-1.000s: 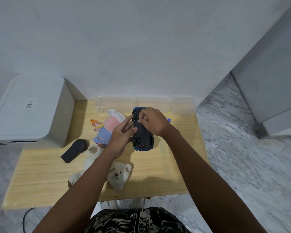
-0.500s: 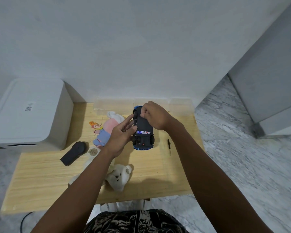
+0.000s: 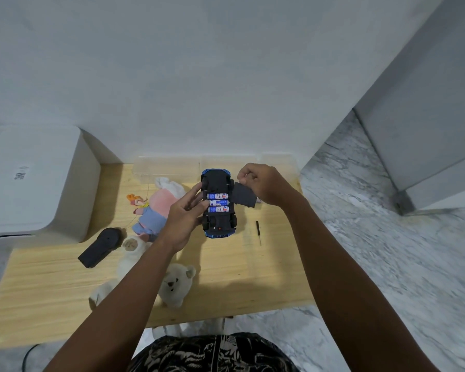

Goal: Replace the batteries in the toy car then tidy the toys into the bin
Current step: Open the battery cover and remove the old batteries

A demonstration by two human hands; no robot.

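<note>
Grey wall [image 3: 226,76], seemingly marble floor [image 3: 387,251]

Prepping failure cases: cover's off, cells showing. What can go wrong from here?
1. The cover is pinched only at its edge by the right hand; it could slip.
2. The car is steadied by the left hand alone; prying the batteries may tip it.
3. The screwdriver lies loose; an arm could knock it.

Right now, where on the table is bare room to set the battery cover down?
Bare wood lies right of the toy car, around the screwdriver, and along the near edge below the black remote. Left of the car is crowded with plush toys.
</note>
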